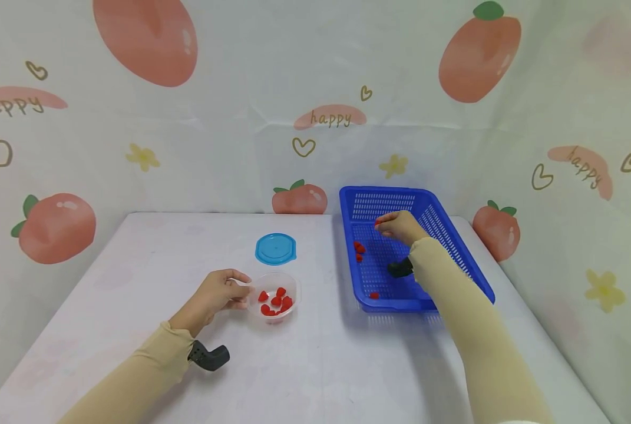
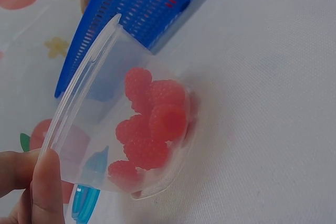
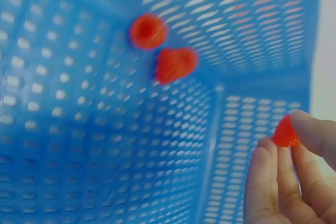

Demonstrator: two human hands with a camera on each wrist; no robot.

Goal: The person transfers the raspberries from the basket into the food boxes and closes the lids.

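My left hand (image 1: 221, 296) pinches the rim of a clear plastic container (image 1: 257, 282) that stands on the table. In the left wrist view, several raspberries (image 2: 148, 152) show through its wall, piled at the bottom. Over the blue basket (image 1: 354, 277), my right hand (image 1: 402, 227) pinches one raspberry (image 3: 286, 131) between thumb and fingertips. Several other raspberries (image 1: 359, 247) lie along the basket's left side, and one more raspberry (image 1: 374, 295) is by its near edge. The right wrist view shows loose raspberries (image 3: 149, 31) on the basket floor, slightly blurred.
A blue round lid (image 1: 276, 248) lies flat on the table just behind the container. The basket's raised walls surround the right hand's area. Behind the table hangs a white cloth backdrop (image 1: 230, 153) printed with fruit and hearts.
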